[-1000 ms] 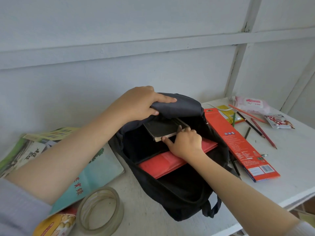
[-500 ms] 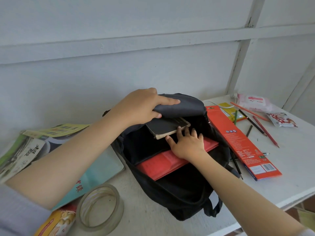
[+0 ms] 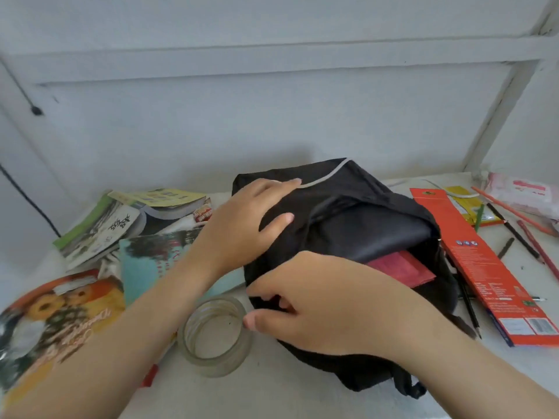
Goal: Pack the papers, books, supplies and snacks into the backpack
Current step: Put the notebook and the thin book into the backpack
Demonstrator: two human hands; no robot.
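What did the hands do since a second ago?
The right hand left the dark notebook, now hidden, and grips the backpack at its near edge. The left hand lowered the flap and rests flat on it. Red folder, jar and books stayed.

1 bkpk (image 3: 348, 207), 1 jar (image 3: 215, 365), 1 box (image 3: 484, 267)

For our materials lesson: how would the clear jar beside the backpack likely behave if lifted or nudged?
The jar looks like thick clear glass: probably rigid, heavy for its size, breakable if dropped. Squat and upright on a wide base, it would likely slide rather than tip. Its smooth wall may be slippery.
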